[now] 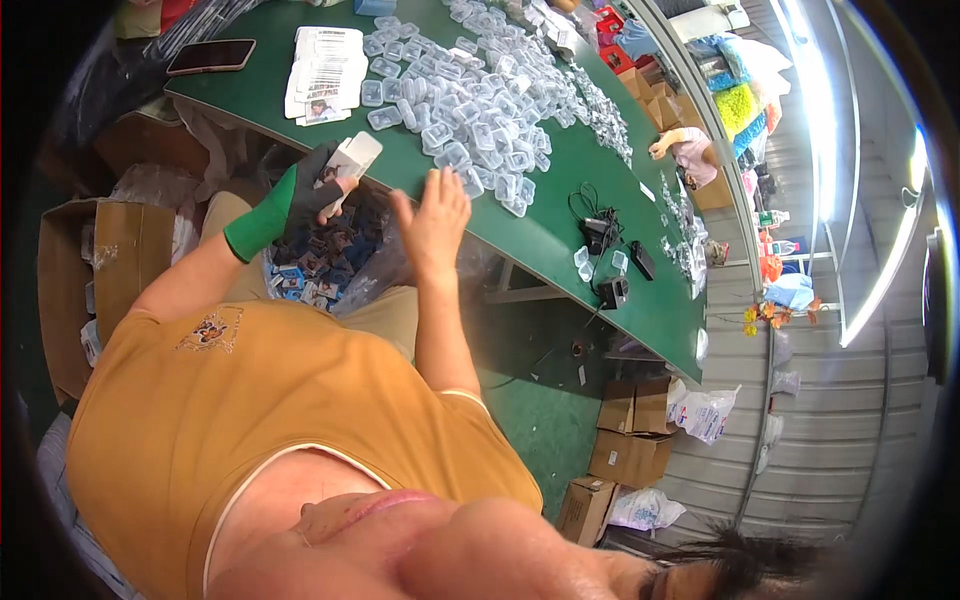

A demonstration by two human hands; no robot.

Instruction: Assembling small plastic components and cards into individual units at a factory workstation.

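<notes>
My left hand [318, 192], in a green and black glove with bare fingertips, is closed on a small white box [357, 154] at the near edge of the green table [555, 240]. Bare and with fingers stretched out, my right hand [435, 222] is at the table edge, its fingertips beside the nearest clear plastic cases [485, 130]. These small lidded cases lie in a wide heap across the table. Behind the white box rests a stack of printed white cards [326, 72]. Below my left hand, a clear plastic bag [385, 262] surrounds many small coloured packets [318, 268].
A phone [211, 57] lies at the table's left corner. Black adapters with cables [602, 235] sit farther right. Cardboard boxes stand at left [130, 255] and on the floor at right [632, 455]. Another person [692, 160] is across the table.
</notes>
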